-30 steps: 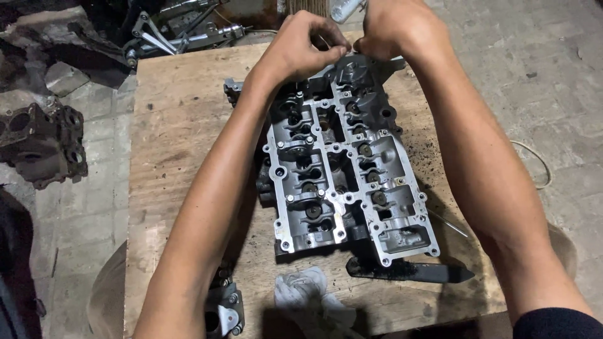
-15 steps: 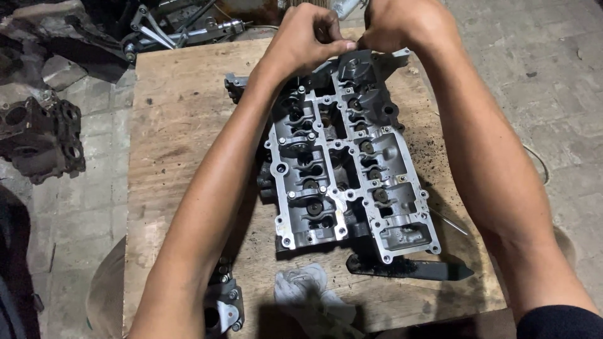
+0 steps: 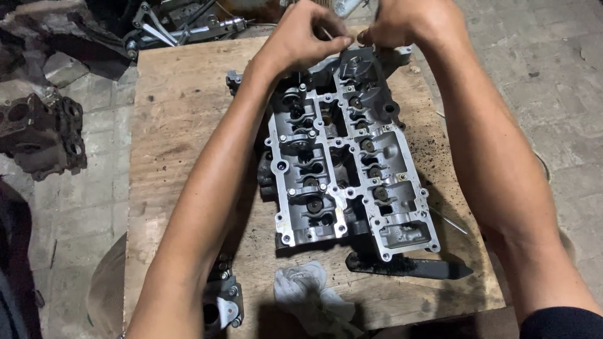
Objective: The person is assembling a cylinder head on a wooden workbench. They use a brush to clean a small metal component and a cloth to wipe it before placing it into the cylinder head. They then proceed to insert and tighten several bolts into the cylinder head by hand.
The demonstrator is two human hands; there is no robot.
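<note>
Wooden board (image 3: 182, 125): both hands (image 3: 308, 37) pinch at cylinder head's (image 3: 345, 169) far edge.

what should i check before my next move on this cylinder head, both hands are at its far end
1. Cylinder head flat on the wooden board: ok, it lies level, well inside the edges.
2. Left hand grip: cannot tell, its fingers pinch something too small to make out.
3. Right hand grip: cannot tell, it is closed at the head's far edge and partly cut off by the frame.
4. Near side clear: not ok, a white rag and a dark flat bar lie by the head's near end.
5. Board clean: not ok, dark grit is scattered on the right.
</note>
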